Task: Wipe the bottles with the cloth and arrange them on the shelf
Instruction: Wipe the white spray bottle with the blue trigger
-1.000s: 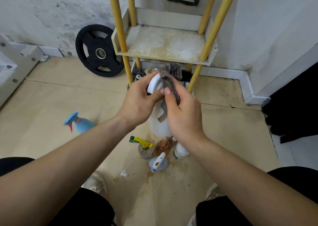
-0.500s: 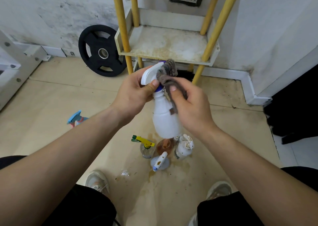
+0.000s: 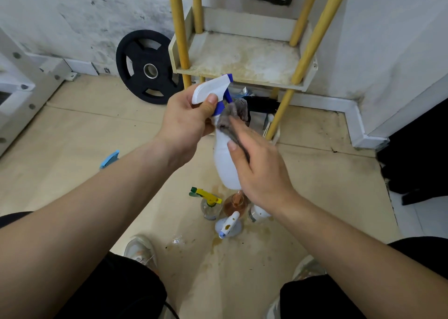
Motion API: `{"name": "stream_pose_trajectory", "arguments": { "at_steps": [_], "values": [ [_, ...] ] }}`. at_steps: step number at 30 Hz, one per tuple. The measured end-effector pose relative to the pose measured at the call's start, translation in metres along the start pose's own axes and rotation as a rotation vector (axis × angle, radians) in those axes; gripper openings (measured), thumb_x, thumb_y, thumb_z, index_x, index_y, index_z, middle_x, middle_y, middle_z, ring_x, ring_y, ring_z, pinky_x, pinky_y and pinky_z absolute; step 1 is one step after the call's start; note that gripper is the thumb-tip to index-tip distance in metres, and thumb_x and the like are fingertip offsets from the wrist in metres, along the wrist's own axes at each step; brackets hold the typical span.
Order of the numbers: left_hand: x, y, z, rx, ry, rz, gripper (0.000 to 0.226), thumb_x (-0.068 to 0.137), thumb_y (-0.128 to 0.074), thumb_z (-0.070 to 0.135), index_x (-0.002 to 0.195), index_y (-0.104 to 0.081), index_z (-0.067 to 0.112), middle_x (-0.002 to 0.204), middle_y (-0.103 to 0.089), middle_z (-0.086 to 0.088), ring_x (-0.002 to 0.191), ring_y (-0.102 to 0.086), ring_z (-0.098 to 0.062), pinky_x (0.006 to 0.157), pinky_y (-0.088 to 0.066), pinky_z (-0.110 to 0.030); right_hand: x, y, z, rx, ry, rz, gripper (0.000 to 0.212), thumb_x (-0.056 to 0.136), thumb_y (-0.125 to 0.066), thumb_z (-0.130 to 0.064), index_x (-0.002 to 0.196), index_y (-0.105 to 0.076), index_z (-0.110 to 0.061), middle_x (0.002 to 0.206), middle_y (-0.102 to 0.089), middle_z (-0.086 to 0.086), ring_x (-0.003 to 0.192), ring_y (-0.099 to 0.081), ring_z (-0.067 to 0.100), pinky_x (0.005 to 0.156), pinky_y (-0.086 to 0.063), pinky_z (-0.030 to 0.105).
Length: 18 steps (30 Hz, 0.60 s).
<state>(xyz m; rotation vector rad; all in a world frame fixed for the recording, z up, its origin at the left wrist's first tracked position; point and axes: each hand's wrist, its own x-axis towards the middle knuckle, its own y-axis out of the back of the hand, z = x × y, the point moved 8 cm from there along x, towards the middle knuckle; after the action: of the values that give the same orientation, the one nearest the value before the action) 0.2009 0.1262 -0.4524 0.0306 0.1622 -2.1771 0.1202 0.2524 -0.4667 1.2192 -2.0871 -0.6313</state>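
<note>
- The left hand (image 3: pixel 186 122) gripped the white spray bottle (image 3: pixel 224 165) by its trigger head, thumb on the white top. It held the bottle in the air, near side of the shelf (image 3: pixel 242 59).
- The right hand (image 3: pixel 261 170) pressed the grey cloth (image 3: pixel 234 113) against the bottle's neck and shoulder, with its fingers curled round the right of the body. Both hands were close together on the one bottle.
- The step in hand looked like wiping. The cloth lay bunched on the upper part, and the lower body was bare of it.
- Whether the cloth reached round the far side could not be told, because the hand hid it.
- The yellow-trigger bottle (image 3: pixel 209 204) and the amber bottle (image 3: pixel 234 204) stood among others on the floor below the hands. The blue sprayer (image 3: pixel 110 158) lay well to the left.
- The next move probably called for drawing the cloth down the body while the left hand turned the bottle. After that the bottle would go upright on the stained tier, between the yellow posts and without knocking them.
</note>
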Motion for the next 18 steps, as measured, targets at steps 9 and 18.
{"name": "stream_pose_trajectory", "arguments": {
  "at_steps": [9, 18],
  "values": [
    [-0.006, 0.003, 0.002, 0.002, -0.001, 0.092, 0.019, 0.104, -0.054, 0.010, 0.116, -0.068, 0.006, 0.101, -0.072, -0.021, 0.086, -0.070, -0.029, 0.079, -0.060, -0.044, 0.001, -0.003, -0.004, -0.008, 0.051, -0.014, 0.048, 0.105, -0.041, -0.032, 0.152, -0.045, -0.021, 0.152, -0.052, 0.002, 0.139, -0.049, 0.014, 0.112, -0.041, 0.031],
    [-0.016, -0.020, -0.005, 0.117, 0.051, -0.094, 0.041, 0.100, -0.051, -0.006, 0.135, -0.061, 0.013, 0.120, -0.074, -0.003, 0.104, -0.069, -0.021, 0.094, -0.052, -0.040, 0.011, 0.006, 0.028, 0.472, -0.357, 0.060, 0.040, 0.106, -0.046, -0.032, 0.146, -0.054, -0.031, 0.115, -0.072, -0.017, 0.117, -0.064, 0.010, 0.106, -0.049, 0.047]
  ]
}}
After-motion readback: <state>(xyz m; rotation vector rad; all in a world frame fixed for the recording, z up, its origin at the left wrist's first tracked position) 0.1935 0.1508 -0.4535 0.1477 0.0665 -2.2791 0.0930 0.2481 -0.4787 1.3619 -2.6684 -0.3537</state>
